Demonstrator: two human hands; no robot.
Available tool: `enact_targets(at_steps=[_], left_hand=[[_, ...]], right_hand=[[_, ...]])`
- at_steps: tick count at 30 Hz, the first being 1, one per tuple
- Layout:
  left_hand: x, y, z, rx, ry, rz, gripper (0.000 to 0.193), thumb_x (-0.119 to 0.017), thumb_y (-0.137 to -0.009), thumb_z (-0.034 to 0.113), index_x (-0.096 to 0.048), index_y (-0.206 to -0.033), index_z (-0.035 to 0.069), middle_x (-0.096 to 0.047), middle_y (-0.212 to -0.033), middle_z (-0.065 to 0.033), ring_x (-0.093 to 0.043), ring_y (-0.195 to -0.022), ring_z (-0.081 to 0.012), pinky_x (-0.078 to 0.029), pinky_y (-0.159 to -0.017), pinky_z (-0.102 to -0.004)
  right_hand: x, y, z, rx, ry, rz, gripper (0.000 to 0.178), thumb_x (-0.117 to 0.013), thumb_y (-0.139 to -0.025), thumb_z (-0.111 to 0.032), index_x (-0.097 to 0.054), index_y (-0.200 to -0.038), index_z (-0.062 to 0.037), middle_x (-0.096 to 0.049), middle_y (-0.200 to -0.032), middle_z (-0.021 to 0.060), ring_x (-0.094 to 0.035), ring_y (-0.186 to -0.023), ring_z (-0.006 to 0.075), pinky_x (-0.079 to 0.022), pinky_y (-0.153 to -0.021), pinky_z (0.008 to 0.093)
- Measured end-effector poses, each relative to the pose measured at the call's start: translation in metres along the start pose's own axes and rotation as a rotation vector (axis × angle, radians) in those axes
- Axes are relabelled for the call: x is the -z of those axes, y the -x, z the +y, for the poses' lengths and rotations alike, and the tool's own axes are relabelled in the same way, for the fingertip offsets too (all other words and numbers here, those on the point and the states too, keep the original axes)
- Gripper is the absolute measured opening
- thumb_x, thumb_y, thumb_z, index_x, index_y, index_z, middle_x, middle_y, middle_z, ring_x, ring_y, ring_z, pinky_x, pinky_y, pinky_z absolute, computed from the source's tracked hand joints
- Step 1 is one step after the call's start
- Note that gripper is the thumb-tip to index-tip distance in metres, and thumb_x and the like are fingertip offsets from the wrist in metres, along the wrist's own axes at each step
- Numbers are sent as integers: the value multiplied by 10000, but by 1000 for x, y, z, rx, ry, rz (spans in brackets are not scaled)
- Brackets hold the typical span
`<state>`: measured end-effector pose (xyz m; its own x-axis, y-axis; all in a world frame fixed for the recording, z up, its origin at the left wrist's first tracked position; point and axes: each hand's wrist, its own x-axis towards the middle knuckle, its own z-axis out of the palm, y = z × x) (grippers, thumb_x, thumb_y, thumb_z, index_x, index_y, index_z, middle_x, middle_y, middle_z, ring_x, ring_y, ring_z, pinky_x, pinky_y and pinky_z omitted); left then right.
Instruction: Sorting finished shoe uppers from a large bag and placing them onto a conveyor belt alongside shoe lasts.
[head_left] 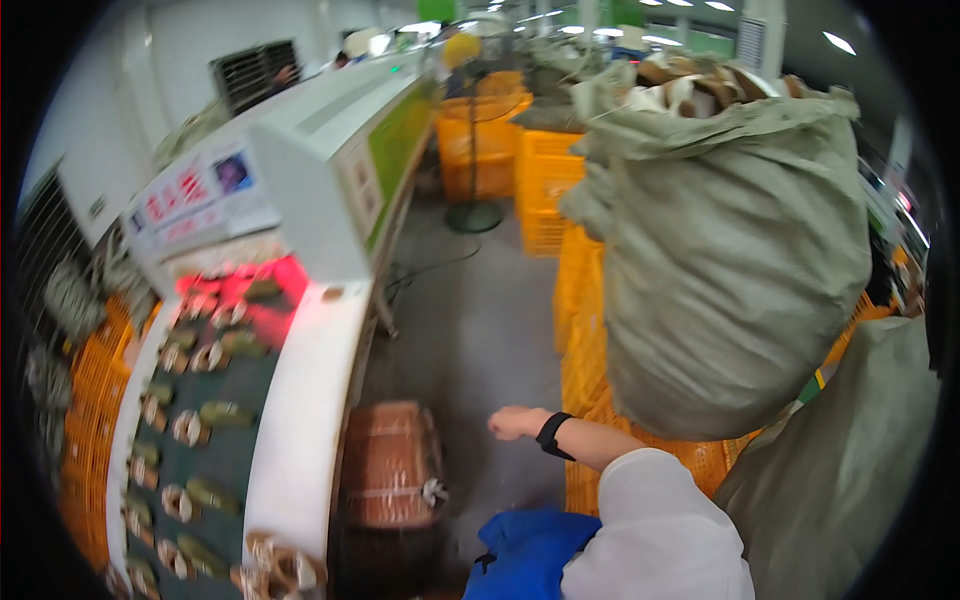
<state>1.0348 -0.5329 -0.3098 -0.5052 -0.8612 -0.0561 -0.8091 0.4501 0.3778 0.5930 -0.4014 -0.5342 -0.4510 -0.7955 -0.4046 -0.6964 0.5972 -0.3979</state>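
My right hand (514, 423) hangs over the grey floor, its fingers curled into a loose fist with nothing seen in it. Around that wrist is a black band (555, 437), and the forearm comes out of a white short sleeve. My left hand is not in view. Closest to the right hand, on its left side, a reddish-brown taped bundle (395, 465) sits low beside the conveyor. At the lower left, a pair of beige sandals (285, 568) rests on the white edge of the conveyor.
A dark green conveyor belt (222, 440) carries rows of sandals and green pieces beneath a white machine housing (310, 150) glowing red inside. Orange crates (585, 330) line the right, topped by a bulging grey-green sack (730, 260) of shoe parts. A stand fan (473, 215) stands ahead.
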Motion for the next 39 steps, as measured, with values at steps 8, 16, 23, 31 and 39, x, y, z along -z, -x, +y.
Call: enact_targets(at_steps=[8,16,23,31,39], left_hand=[[-104,-210,268,-1406,170,-210,615,-693,-654,109,-440,-1202,-12,-430,-1249,-186,-405,-1167,-321,-348,-970,-390],[-47,-270,604,-1979,1205,-83,470,-556,-752,43,-443,-1207,13,-459,-1236,-171,-412,-1185,-282,-315,-987,-372],[-62,-305,808,-2456,927,-283,311,-527,-846,258,-534,-1094,70,-538,-1059,-172,-509,-984,-327,-353,-907,-387],[-138,-322,817,-2832,525,-393,291,-556,-811,275,-506,-651,37,-545,-634,-120,-528,-630,-307,-401,-545,-414],[-70,-313,880,-2555,210,-1347,228,-622,-797,170,-586,-961,16,-611,-832,-42,-576,-766,-110,-469,-685,-249]], right_hand=[[216,152,-16,183,-166,1130,233,-582,-783,-114,-574,-1012,-73,-615,-787,114,-601,-713,271,-478,-627,346],[245,272,-55,-244,189,1419,226,-626,-700,-16,-607,-926,-20,-616,-750,91,-601,-648,221,-483,-580,293],[370,275,-83,-643,909,1402,299,-627,-682,-51,-589,-976,-19,-586,-952,145,-580,-819,316,-471,-728,365],[403,271,-61,-1125,825,1040,178,-628,-736,-180,-518,-639,-78,-504,-555,70,-521,-549,260,-421,-583,362],[425,265,-86,-1494,301,1207,142,-650,-698,-151,-548,-674,-55,-560,-580,87,-577,-573,253,-462,-611,348]])
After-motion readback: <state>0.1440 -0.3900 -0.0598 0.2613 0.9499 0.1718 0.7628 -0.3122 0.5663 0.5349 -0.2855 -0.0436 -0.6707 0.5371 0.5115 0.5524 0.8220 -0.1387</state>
